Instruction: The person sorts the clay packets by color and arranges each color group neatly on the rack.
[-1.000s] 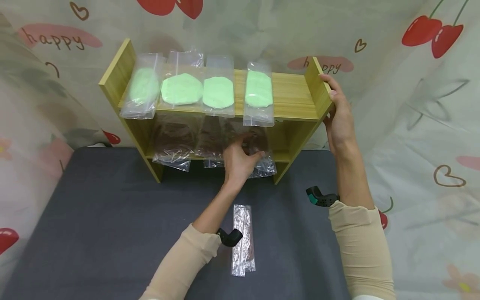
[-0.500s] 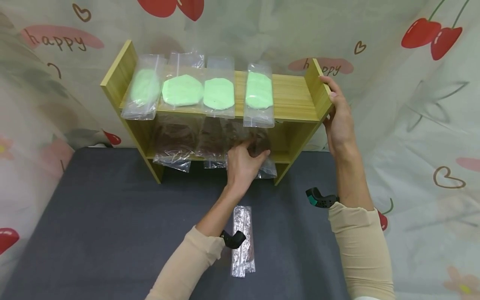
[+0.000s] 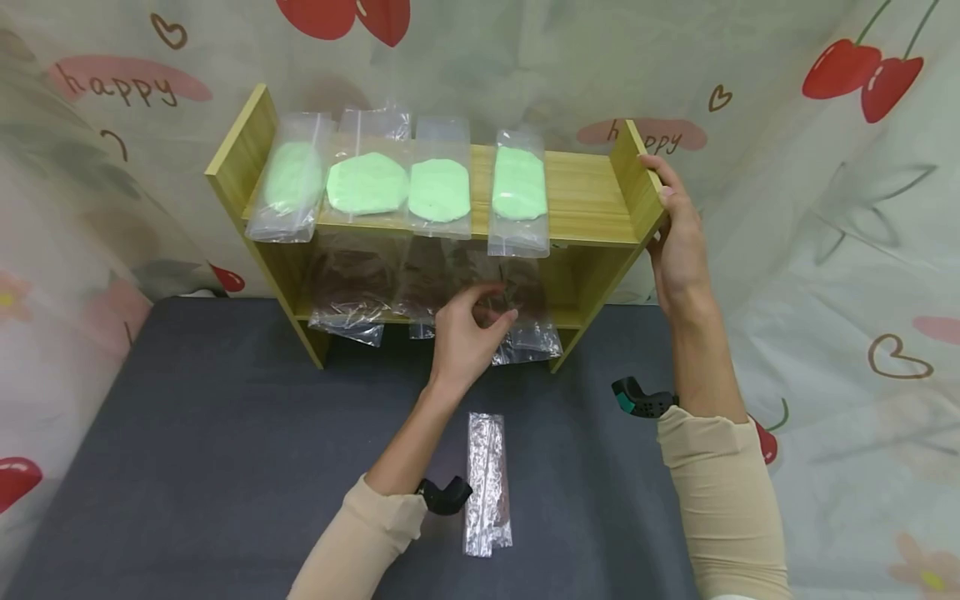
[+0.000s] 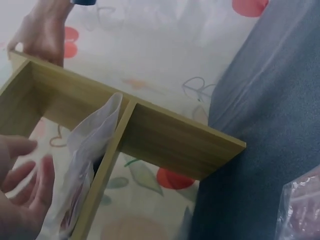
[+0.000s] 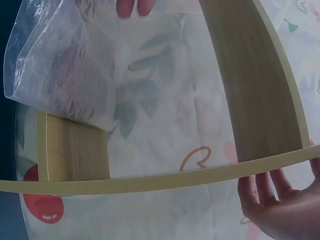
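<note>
A two-tier wooden shelf [image 3: 588, 179] stands at the back of the table. My right hand [image 3: 678, 242] grips the top of its right side panel, fingers behind and thumb in front. On the lower tier lie several clear zip bags with dark brown contents, overlapping and hanging over the front edge. Just in front of the rightmost brown bag [image 3: 528, 292] is my left hand [image 3: 463, 346], thumb and fingers apart in a loose curve. The left wrist view shows that hand [image 4: 22, 200] holding nothing, beside the bag [image 4: 90, 140].
Several zip bags with pale green slabs, including a rightmost green bag [image 3: 519, 183], lie along the upper tier. Narrow folded clear bags [image 3: 486, 483] lie on the dark grey table [image 3: 225, 450] in front. A patterned curtain [image 3: 510, 58] hangs behind the shelf.
My left hand first moves slightly right along the rightmost brown bag, then draws back to the left and toward me, with the bag left on the shelf. My right hand keeps its grip.
</note>
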Available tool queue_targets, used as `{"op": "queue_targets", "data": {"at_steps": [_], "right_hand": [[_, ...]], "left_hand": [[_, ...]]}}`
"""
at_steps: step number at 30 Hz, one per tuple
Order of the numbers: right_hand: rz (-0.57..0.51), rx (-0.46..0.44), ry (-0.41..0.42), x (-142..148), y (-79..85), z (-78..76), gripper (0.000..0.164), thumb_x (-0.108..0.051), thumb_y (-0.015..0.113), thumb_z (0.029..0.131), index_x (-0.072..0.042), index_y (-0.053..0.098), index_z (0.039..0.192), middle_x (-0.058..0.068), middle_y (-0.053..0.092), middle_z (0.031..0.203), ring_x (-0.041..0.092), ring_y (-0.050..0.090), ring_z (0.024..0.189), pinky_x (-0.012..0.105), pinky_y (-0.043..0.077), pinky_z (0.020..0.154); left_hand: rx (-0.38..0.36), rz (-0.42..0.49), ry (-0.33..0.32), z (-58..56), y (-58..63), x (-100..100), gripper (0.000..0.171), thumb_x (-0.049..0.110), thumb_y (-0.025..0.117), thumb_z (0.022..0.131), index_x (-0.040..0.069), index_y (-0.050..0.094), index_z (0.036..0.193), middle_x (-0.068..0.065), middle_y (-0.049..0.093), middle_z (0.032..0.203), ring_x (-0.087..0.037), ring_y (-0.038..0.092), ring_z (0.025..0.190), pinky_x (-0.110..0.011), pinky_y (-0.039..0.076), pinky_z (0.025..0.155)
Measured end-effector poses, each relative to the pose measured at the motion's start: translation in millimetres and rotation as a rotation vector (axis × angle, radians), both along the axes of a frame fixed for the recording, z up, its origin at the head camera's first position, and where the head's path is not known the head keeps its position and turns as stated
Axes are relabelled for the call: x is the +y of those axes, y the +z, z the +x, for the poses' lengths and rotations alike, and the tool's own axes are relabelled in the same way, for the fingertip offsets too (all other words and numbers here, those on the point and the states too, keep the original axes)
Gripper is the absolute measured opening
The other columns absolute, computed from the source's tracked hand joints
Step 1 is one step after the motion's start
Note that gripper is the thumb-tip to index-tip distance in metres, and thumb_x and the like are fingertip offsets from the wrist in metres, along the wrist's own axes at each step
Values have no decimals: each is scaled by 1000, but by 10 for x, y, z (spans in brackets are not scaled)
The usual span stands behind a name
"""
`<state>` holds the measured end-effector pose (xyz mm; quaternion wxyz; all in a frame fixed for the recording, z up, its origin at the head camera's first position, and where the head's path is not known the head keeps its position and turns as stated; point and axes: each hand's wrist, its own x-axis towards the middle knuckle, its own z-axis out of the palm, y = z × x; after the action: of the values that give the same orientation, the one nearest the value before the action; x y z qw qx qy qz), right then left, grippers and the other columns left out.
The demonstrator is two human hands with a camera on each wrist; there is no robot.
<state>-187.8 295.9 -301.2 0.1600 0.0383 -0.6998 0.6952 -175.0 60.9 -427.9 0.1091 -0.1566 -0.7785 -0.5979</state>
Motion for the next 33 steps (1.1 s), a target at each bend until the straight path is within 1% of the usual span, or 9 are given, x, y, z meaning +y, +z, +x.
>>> {"op": "queue_targets", "data": {"at_steps": [3,6,8,12,14,18,21,25,33], "right_hand": [[1,0,3,-8,1,-3,46,-29,29,102,-27,53,141,6,40,137,23,41,112,42,31,92],[3,1,7,-12,2,-4,46,-29,29,102,-27,53,142,6,41,136,23,42,111,42,31,93],[-1,4,9,-12,1,-1,46,-29,29,102,-27,52,142,7,42,134,23,43,110,42,31,92],[-6,8,12,-7,1,8,46,-29,29,103,-27,52,143,8,42,131,22,43,108,42,31,92],[-6,6,13,-4,4,13,46,-29,29,103,-27,52,143,7,42,132,22,43,109,42,31,93],[-11,-5,16,5,12,26,46,-30,29,103,-27,51,143,6,40,136,22,42,111,43,29,95],[-17,-6,26,10,14,30,46,-29,28,103,-26,51,143,6,40,138,22,42,111,43,29,95],[-20,1,39,6,12,21,46,-28,29,103,-24,51,143,6,40,139,22,42,111,43,29,94],[-22,5,40,1,16,19,46,-28,29,103,-24,51,143,6,39,140,22,41,112,43,28,95]], "left_hand": [[-3,104,-68,54,-24,-99,35,14,77,88,6,68,121,-11,71,108,-15,69,76,-31,55,63],[-24,183,-107,130,-57,-199,35,13,76,89,4,67,122,-10,70,116,-18,69,81,-30,56,65],[-43,221,-127,188,-87,-262,34,12,75,90,4,67,122,-11,69,115,-21,69,83,-30,57,65],[-88,274,-157,314,-158,-377,33,10,75,89,3,67,121,-13,69,105,-26,68,86,-33,57,68],[-110,290,-169,381,-206,-433,34,9,75,89,2,67,121,-15,68,100,-28,67,88,-35,57,71],[-145,297,-192,523,-293,-537,37,3,73,90,-4,63,124,-22,67,105,-30,65,91,-39,55,75],[-163,300,-205,654,-284,-604,37,-1,72,89,-6,61,125,-25,65,106,-28,65,91,-37,55,76],[-170,297,-206,807,-285,-667,37,-2,72,89,-5,61,124,-23,64,106,-25,64,90,-35,55,76],[-240,282,-228,1006,-490,-689,38,-3,71,89,-3,60,125,-25,63,109,-30,64,91,-39,56,79]]}}
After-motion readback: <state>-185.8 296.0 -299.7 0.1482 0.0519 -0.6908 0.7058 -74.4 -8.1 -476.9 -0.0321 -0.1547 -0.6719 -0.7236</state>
